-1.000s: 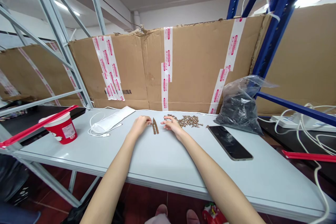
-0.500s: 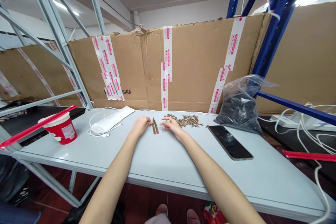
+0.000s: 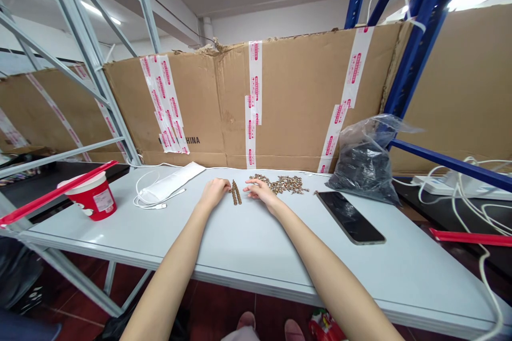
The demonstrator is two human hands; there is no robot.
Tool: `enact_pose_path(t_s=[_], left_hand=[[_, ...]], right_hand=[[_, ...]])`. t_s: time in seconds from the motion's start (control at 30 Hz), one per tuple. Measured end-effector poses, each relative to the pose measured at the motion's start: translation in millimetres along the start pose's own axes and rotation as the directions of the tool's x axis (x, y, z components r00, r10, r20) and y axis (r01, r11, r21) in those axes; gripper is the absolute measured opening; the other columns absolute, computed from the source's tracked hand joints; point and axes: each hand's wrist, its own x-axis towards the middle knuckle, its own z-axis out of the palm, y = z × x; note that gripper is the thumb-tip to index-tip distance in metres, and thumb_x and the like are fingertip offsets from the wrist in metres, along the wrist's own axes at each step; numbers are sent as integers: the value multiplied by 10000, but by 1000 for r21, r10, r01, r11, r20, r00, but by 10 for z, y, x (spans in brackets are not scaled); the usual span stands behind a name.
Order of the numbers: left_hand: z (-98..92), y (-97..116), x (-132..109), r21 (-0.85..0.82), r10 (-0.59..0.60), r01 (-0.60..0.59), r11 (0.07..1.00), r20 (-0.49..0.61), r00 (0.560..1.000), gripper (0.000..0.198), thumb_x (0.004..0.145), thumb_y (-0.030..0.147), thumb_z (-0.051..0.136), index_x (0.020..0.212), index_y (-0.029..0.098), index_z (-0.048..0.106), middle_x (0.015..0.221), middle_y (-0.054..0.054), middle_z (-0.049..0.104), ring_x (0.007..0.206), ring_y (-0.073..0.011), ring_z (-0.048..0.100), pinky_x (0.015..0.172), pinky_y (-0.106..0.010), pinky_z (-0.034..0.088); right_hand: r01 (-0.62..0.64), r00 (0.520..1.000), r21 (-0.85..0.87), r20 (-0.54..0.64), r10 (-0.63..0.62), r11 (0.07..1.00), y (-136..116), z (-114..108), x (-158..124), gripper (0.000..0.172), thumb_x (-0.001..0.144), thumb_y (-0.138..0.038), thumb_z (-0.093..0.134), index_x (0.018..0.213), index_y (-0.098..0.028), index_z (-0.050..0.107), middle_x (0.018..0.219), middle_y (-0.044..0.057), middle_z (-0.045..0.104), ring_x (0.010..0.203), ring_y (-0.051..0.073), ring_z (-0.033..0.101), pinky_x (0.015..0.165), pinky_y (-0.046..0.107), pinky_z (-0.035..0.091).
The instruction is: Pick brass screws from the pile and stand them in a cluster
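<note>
Two narrow rows of small brass-coloured metal pieces [image 3: 237,194] lie side by side on the grey-white table [image 3: 256,240]. Just left of them rests my left hand [image 3: 216,191], its fingers curled together at the rows' edge; whatever the fingertips hold is too small to make out. My right hand [image 3: 261,192] hovers to the right of the rows, fingers apart and pointing left, with nothing visible in it. Behind and beyond it spreads a loose pile of similar brass-coloured pieces [image 3: 288,184], partly hidden by the hand.
A black phone [image 3: 352,217] and a clear bag of dark material [image 3: 365,168] are on the right. To the left are a red paper cup [image 3: 96,200] and a white power strip with cable [image 3: 172,184]. A taped cardboard wall [image 3: 288,106] closes off the back.
</note>
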Motion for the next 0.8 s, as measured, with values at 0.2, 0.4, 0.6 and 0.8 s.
enact_pose_path(t_s=[0.2,0.4,0.6,0.8], left_hand=[[-16,3,-6,-13,6,-5,1000,17,1000,212,824,248,448,815,202,654,815,-43,673,771,-170,593,637,-236,364],[-44,20,-21,-18,4,-4,1000,23,1000,213,823,237,450,828,201,660,828,-53,672,775,-174,592,659,-241,378],[-25,15,-9,-5,-16,16,1000,28,999,202,820,240,466,831,203,665,840,-61,667,794,-180,590,682,-248,388],[-22,19,-7,6,-18,17,1000,27,999,192,812,224,468,821,196,657,840,-58,668,787,-174,589,683,-245,390]], right_hand=[[-2,1000,-7,2,2,1000,-5,5,-10,199,759,-155,500,953,-167,542,802,30,670,552,63,551,587,197,413],[-2,1000,-6,-6,2,1000,-27,18,-32,180,750,-155,513,924,-170,555,790,30,674,552,68,553,576,199,409],[-8,1000,-4,-1,8,1000,-32,20,-34,175,751,-147,510,919,-169,554,782,26,669,542,64,550,565,193,411],[2,1000,-5,4,-2,1000,-19,17,-22,185,747,-142,505,923,-166,556,772,23,666,536,63,548,575,198,414]])
